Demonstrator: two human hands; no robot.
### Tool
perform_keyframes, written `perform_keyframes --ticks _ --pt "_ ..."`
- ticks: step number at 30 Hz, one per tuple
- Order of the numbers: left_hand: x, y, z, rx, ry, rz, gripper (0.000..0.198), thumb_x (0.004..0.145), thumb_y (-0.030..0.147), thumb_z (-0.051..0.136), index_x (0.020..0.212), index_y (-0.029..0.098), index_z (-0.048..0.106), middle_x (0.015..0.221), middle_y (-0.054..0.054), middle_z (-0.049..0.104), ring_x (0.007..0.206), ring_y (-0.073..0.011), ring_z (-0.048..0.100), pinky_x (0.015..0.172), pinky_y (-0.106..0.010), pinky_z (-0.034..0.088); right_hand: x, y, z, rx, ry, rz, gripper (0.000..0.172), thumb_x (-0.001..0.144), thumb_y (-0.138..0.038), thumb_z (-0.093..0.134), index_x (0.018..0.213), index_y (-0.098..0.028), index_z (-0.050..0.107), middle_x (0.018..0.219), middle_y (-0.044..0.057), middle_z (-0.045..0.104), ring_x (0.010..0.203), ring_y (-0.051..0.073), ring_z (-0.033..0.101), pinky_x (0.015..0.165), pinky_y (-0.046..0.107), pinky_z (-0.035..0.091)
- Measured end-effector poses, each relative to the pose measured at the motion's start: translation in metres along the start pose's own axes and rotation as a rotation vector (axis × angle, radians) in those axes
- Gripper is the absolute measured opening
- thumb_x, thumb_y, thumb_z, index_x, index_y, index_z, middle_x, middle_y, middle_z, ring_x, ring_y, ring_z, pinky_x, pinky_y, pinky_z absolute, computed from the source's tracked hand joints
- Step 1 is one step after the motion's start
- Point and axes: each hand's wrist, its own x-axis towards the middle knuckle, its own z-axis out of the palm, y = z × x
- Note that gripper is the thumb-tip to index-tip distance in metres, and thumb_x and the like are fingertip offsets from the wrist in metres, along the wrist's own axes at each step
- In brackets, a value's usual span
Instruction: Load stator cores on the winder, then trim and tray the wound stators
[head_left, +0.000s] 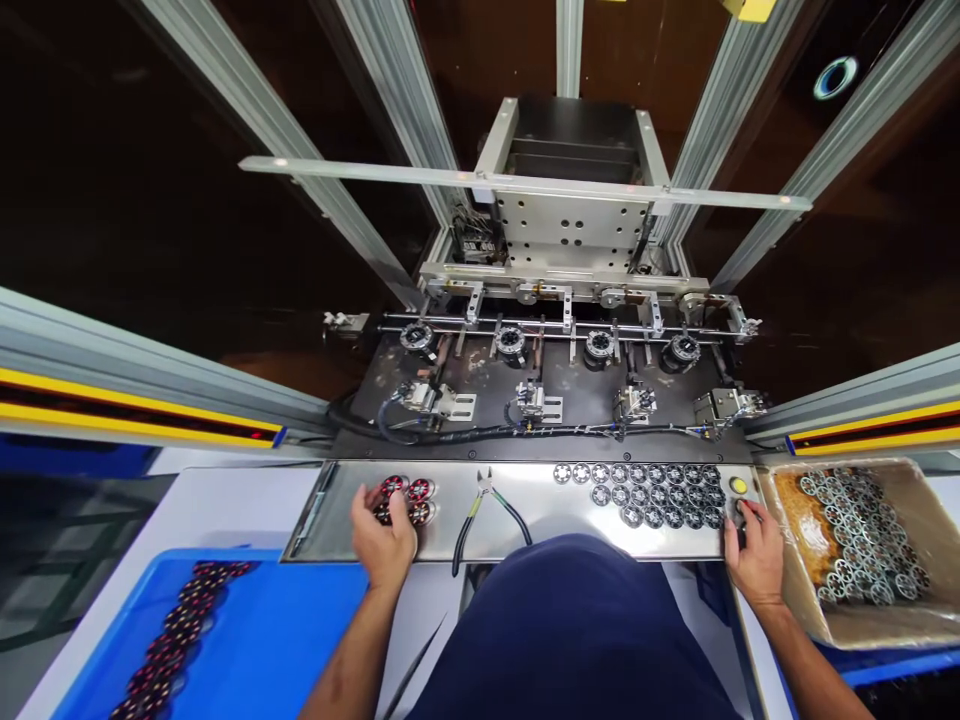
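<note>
My left hand (384, 535) is curled round a small group of red-and-black round parts (420, 490) at the left of the metal ledge; its thumb lies over one of them. At the ledge's right end, my right hand (756, 555) is closed, fingertips bent down just below a yellow round button (739, 486). What those fingertips touch is partly hidden. Left of that hand, rows of silver-and-black spoked discs (664, 495) lie flat. Between the two groups, a pair of cutting pliers (486, 490) rests with its handles spread toward me.
Behind the ledge stands a machine with several round fixtures (510, 345) and clamps. A blue tray (300, 620) at lower left holds more red-and-black parts. On the right, a plastic-lined carton (799, 600) holds spoked discs. Yellow-edged bars (135, 415) flank the opening.
</note>
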Motion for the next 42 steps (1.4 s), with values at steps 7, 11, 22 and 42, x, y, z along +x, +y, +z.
perform_keyframes --ticks 7,11,22,42 --pt "-0.0001 0.0006 -0.0009 0.013 -0.011 -0.005 0.071 0.092 0.051 0.05 0.148 0.007 0.041 0.13 -0.022 0.064 0.124 -0.036 0.061 0.111 -0.054 0.045 -0.001 -0.001 0.0009 -0.004 -0.001 0.018 0.04 0.097 -0.035 0.051 0.129 -0.012 0.057 0.121 0.021 0.06 0.114 0.034 0.057 0.095 0.05 0.049" --pt "-0.0003 0.0003 -0.0016 0.017 -0.013 -0.003 0.072 0.092 0.052 0.05 0.148 0.007 0.041 0.131 -0.023 0.064 0.124 -0.0373 0.061 0.111 -0.056 0.045 -0.0009 -0.0024 0.0004 -0.003 -0.007 0.024 0.04 0.098 -0.036 0.051 0.13 -0.013 0.056 0.122 0.02 0.06 0.114 0.034 0.056 0.095 0.051 0.049" --pt "0.0001 0.0017 -0.002 0.013 0.013 0.034 0.072 0.091 0.053 0.051 0.144 0.005 0.045 0.127 -0.023 0.062 0.122 -0.0382 0.06 0.111 -0.059 0.043 -0.0018 -0.0048 -0.0009 -0.009 -0.025 0.051 0.04 0.097 -0.035 0.051 0.131 -0.015 0.054 0.123 0.019 0.059 0.114 0.033 0.057 0.095 0.049 0.049" --pt "0.002 0.0061 -0.0027 0.016 0.053 0.125 0.066 0.091 0.051 0.051 0.14 0.007 0.045 0.136 -0.024 0.051 0.137 -0.0408 0.045 0.117 -0.061 0.033 -0.0021 -0.0035 -0.0014 -0.02 -0.015 0.031 0.042 0.098 -0.039 0.05 0.13 -0.013 0.056 0.122 0.02 0.061 0.114 0.035 0.059 0.095 0.051 0.05"
